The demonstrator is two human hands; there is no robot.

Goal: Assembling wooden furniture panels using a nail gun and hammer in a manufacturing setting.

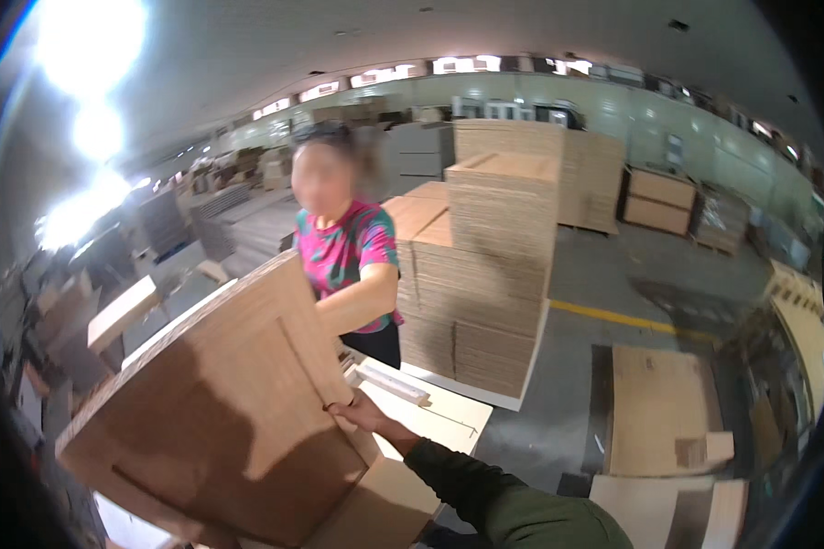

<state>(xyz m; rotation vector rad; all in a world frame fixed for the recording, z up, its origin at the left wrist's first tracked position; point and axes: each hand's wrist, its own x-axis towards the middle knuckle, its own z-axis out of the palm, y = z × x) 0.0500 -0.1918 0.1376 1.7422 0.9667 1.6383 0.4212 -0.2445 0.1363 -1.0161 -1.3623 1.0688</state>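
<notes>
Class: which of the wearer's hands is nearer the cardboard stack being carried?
Right. The right hand grips the right edge of the cardboard stack; the left hand is not in view, so its place cannot be told.

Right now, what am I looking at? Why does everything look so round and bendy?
A person wears a camera on their head, and its wide lens bends straight lines near the edges. There is no robot here, only hands. The arm in the green sleeve belongs to the wearer. Their right hand grips the edge of a stack of flat cardboard sheets. Their left hand is hidden. Across the stack stands a co-worker in a pink shirt. Behind are tall cardboard piles on the grey floor.
</notes>
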